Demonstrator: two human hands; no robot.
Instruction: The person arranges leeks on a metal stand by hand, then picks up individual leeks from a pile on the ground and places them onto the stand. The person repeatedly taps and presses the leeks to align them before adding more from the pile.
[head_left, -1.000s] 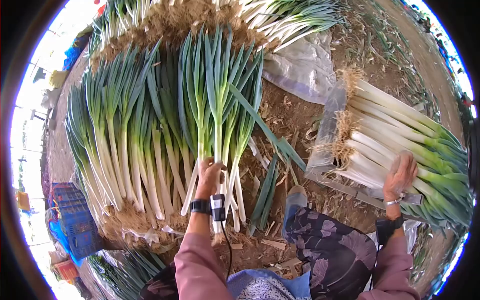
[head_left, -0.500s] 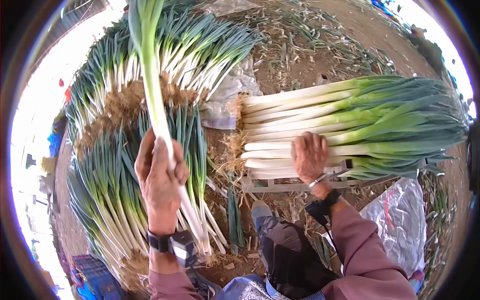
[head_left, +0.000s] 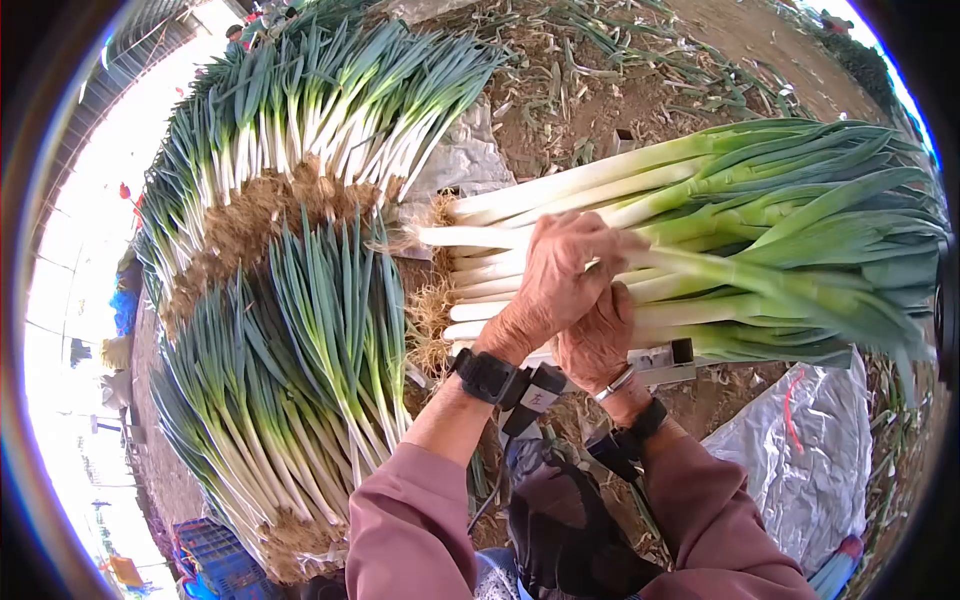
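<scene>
My left hand [head_left: 556, 268] is closed around a single leek [head_left: 470, 236] that lies across the top of a stacked bundle of leeks [head_left: 680, 165]. The held leek's roots point left; its leafy end [head_left: 800, 285] stretches right and is blurred. Just below, my right hand [head_left: 596, 338] rests against the near side of the bundle, touching or nearly touching my left hand, which hides most of its fingers. The bundle lies on a metal frame [head_left: 665, 368], with white stems to the left and green leaves to the right.
Rows of leeks with soil-covered roots [head_left: 270, 210] lie at the left, and another group [head_left: 290, 400] is nearer. Plastic sheeting [head_left: 800, 440] covers ground at lower right. Leaf scraps [head_left: 580, 75] litter the soil. A blue crate [head_left: 215, 555] stands at lower left.
My left hand has swung right from over the left-hand leeks, turning the held leek from upright to lying across the bundle. The right hand has shifted slightly left and down.
</scene>
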